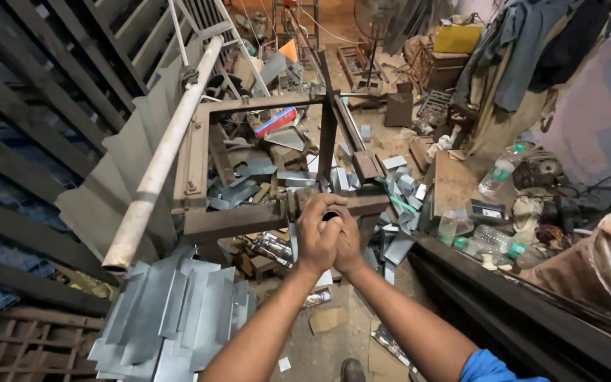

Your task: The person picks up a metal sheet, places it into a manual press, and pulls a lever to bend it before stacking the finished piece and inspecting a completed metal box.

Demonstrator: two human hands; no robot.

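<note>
Galvanised sheet pieces (pixel 171 318) lie stacked in a loose fan at lower left, near the person's left forearm, their cut edges facing outward; a brush of the arm against them could slice skin. Both hands are clasped tight together around a small dark round part (pixel 330 215), the left hand (pixel 317 237) wrapped in front and the right hand (pixel 348 244) closed over it from the side, pressed against the front bar of the rusty steel frame (pixel 249 216). What the part is cannot be told. If the grip slips, knuckles would likely strike the bar or the fitting beside it. Beyond, offcuts (pixel 397 187) litter the floor, and a long pale pipe (pixel 164 152) leans across the frame's left side, seemingly loose enough to roll if jolted.
</note>
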